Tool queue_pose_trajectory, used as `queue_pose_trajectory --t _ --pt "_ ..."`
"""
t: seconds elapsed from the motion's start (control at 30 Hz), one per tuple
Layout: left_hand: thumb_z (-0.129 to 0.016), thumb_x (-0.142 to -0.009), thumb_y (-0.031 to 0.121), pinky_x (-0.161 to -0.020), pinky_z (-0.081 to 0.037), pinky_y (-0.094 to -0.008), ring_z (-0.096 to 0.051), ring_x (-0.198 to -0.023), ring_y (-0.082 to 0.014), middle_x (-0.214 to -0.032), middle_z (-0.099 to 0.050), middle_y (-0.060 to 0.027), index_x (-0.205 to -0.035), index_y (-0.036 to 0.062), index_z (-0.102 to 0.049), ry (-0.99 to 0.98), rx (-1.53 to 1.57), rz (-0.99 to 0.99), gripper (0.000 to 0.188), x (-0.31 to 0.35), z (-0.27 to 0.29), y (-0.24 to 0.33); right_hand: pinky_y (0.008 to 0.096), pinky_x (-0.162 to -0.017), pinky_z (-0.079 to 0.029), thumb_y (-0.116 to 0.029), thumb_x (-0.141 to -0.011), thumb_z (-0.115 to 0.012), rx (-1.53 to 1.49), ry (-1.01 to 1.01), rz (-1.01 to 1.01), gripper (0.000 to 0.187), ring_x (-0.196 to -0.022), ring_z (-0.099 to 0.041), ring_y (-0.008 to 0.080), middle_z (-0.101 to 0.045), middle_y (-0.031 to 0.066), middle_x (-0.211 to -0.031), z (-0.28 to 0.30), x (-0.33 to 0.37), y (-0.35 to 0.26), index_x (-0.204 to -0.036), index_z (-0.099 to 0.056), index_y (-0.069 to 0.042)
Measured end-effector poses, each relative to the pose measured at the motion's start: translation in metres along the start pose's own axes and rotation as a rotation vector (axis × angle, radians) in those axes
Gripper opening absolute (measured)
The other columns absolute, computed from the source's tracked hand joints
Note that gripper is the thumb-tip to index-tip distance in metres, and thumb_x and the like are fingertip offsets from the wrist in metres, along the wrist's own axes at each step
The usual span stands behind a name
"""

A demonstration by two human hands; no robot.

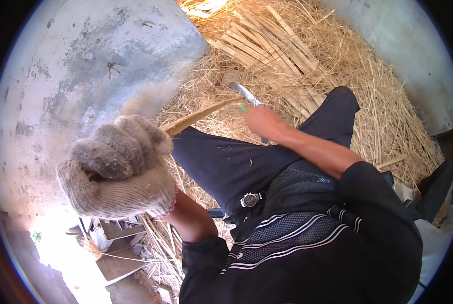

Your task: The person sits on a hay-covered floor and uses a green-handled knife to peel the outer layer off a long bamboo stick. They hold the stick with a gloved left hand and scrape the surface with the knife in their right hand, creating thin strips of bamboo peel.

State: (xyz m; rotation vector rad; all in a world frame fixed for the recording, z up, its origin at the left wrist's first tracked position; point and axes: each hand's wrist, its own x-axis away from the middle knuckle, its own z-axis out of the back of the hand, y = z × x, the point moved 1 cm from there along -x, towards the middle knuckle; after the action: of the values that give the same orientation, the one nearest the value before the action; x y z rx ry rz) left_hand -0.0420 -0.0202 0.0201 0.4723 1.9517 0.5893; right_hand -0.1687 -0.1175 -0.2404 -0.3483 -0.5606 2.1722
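My left hand (117, 167), in a thick knitted work glove, is raised at the left and closed in a fist round a thin pale strip of wood or bamboo (201, 116). The strip runs from the glove toward the right, above my left knee. My right hand (267, 123) is bare and closed on a knife, its handle mostly hidden by the fingers. The knife's curved, shiny blade (244, 92) points up and left, close to the far end of the strip. Whether blade and strip touch, I cannot tell. A small green bit (242, 108) shows beside the right hand.
Beyond my knees, a heap of split strips (272, 43) lies on straw-like shavings (378, 101). A stained pale wall (104, 55) rises at the left, another (388, 35) at the far right. A watch (250, 199) is at my waist. Boards and debris (122, 243) lie lower left.
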Motion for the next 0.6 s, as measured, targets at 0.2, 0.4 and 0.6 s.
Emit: queue_pose_trajectory --t 0.2,0.4,0.6 --pt "-0.036 -0.084 0.025 -0.026 -0.024 -0.0275 -0.018 -0.030 -0.0099 -0.038 -0.024 0.0022 -0.045 0.0176 -0.029 0.132 -0.108 -0.017 0.040 0.000 0.005 -0.002 0.0502 -0.055 -0.051 -0.021 -0.097 -0.048 -0.373 0.220 -0.046 0.026 -0.063 -0.065 0.0396 -0.058 0.0245 -0.060 0.076 0.029 -0.081 -0.101 -0.050 0.004" --pt "-0.036 -0.084 0.024 -0.027 -0.025 -0.0274 -0.017 -0.030 -0.0105 -0.038 -0.023 0.0020 -0.044 0.0174 -0.026 0.217 -0.105 0.028 0.041 0.000 0.005 0.001 0.0495 -0.053 -0.046 -0.018 -0.096 -0.050 -0.533 0.230 0.214 0.023 -0.060 -0.060 0.0444 -0.058 0.0241 -0.062 0.094 0.057 -0.125 -0.107 -0.045 0.002" --pt "-0.038 -0.086 0.027 -0.027 -0.025 -0.0266 -0.018 -0.029 -0.0097 -0.037 -0.024 0.0020 -0.045 0.0178 -0.029 -0.084 0.008 0.075 0.042 0.008 0.010 0.003 0.0498 -0.049 -0.047 -0.018 -0.095 -0.052 -0.280 0.220 0.010 0.020 -0.052 -0.059 0.0418 -0.054 0.0217 -0.054 0.082 0.044 -0.098 -0.098 -0.048 0.002"
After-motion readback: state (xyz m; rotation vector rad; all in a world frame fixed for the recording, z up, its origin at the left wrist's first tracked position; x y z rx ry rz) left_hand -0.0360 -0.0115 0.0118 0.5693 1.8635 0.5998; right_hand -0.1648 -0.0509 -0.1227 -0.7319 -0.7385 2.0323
